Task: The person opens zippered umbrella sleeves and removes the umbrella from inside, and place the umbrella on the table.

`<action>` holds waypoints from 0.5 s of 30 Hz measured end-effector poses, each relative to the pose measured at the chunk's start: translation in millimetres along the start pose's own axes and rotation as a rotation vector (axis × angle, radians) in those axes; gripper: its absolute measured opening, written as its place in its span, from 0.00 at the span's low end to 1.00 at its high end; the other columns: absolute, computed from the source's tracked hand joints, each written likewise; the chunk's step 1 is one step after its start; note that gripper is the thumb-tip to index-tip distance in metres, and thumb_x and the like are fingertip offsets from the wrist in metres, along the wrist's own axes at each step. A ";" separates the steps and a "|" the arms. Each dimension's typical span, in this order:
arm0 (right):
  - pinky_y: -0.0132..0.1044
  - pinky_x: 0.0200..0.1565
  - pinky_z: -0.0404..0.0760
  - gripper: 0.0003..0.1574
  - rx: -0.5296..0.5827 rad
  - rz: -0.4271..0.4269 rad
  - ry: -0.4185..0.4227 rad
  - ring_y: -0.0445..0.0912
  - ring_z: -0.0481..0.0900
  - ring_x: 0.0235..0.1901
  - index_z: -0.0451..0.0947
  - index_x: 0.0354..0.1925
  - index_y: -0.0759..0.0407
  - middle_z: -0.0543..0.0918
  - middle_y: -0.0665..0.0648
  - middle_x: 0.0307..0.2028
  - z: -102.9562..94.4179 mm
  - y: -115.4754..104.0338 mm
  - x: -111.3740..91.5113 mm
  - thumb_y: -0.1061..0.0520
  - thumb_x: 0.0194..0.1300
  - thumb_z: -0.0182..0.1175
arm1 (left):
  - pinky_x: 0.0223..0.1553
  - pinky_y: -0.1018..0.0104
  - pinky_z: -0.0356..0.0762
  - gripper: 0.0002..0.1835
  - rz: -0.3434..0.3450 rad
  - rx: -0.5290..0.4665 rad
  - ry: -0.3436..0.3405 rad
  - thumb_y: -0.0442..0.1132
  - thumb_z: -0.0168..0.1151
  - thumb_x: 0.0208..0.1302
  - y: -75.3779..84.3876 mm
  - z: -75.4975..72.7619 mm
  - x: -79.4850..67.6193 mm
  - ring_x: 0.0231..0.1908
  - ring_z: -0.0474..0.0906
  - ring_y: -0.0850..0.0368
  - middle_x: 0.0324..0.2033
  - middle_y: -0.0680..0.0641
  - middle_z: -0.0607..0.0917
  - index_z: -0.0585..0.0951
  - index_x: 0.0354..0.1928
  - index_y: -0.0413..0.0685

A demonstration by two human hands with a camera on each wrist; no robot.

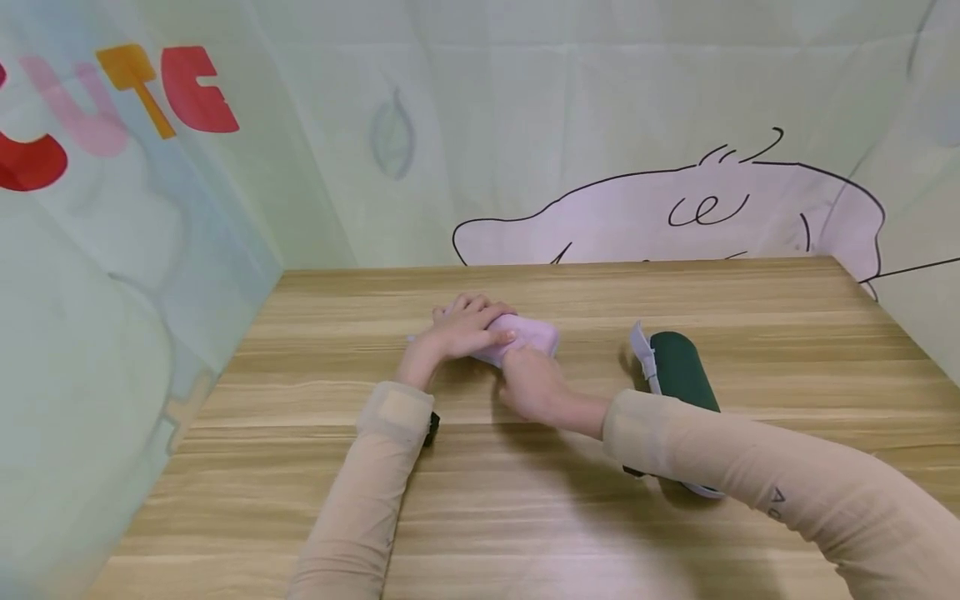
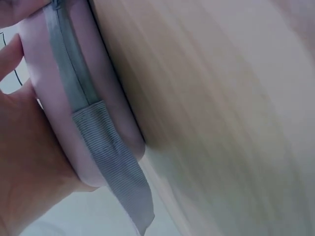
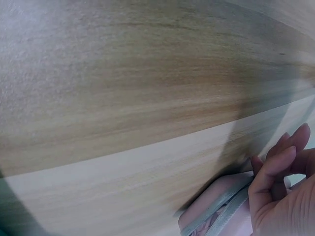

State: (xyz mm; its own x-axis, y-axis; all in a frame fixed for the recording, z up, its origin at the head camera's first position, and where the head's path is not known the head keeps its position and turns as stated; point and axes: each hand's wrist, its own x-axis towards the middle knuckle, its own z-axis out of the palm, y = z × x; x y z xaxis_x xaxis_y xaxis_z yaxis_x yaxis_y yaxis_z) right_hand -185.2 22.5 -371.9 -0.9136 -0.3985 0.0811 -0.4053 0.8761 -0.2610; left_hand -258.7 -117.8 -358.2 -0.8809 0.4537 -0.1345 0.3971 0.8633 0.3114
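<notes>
A pink zip pencil case (image 1: 536,332) with grey zip tape lies near the middle of the table. Across its top my left hand (image 1: 468,327) holds it, thumb on the near side and fingers over the far side. At its near edge is my right hand (image 1: 534,387), fingers curled at the zip; the pull itself is hidden by them. In the right wrist view the zip tape (image 3: 219,209) stands parted beside the right hand (image 3: 283,191). A ribbed grey tab (image 2: 118,162) hangs from the case's end in the left wrist view, where the zip is closed.
A dark green case (image 1: 684,371) with grey trim and a tab lies to the right, partly behind the right sleeve (image 1: 720,442). The wooden table (image 1: 300,500) meets printed cloth walls (image 1: 337,125) at the back and left.
</notes>
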 end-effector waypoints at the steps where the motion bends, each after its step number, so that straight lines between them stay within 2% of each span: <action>1: 0.35 0.17 0.72 0.10 -0.015 -0.002 0.009 0.46 0.74 0.18 0.71 0.14 0.58 0.79 0.58 0.20 0.7 -0.1 0.2 0.63 0.48 0.58 | 0.58 0.35 0.49 0.30 -0.001 -0.006 -0.007 0.66 0.42 0.61 -0.3 -0.3 0.4 0.66 0.50 0.48 0.65 0.49 0.63 0.62 0.64 0.69; 7: 0.40 0.21 0.75 0.10 -0.052 -0.014 0.036 0.48 0.75 0.21 0.71 0.14 0.57 0.79 0.58 0.21 3.2 -0.9 0.4 0.61 0.47 0.59 | 0.58 0.36 0.49 0.31 -0.006 -0.028 -0.042 0.67 0.43 0.60 -1.9 -2.9 1.8 0.67 0.49 0.47 0.65 0.49 0.62 0.62 0.64 0.69; 15: 0.39 0.23 0.76 0.12 -0.059 -0.039 0.027 0.45 0.74 0.20 0.70 0.14 0.57 0.78 0.55 0.19 3.5 -2.1 2.4 0.61 0.49 0.59 | 0.59 0.35 0.48 0.31 -0.008 -0.034 -0.053 0.67 0.43 0.60 -0.4 -4.7 1.0 0.67 0.49 0.47 0.65 0.49 0.61 0.62 0.64 0.68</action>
State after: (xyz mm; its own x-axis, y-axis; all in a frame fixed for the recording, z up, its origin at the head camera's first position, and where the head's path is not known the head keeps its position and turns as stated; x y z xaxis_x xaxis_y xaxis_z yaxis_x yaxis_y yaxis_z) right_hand -186.4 18.8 -374.5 -0.8974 -0.4257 0.1161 -0.4409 0.8749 -0.2001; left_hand -260.9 -118.8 -354.1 -0.8688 0.4588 -0.1864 0.3804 0.8592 0.3421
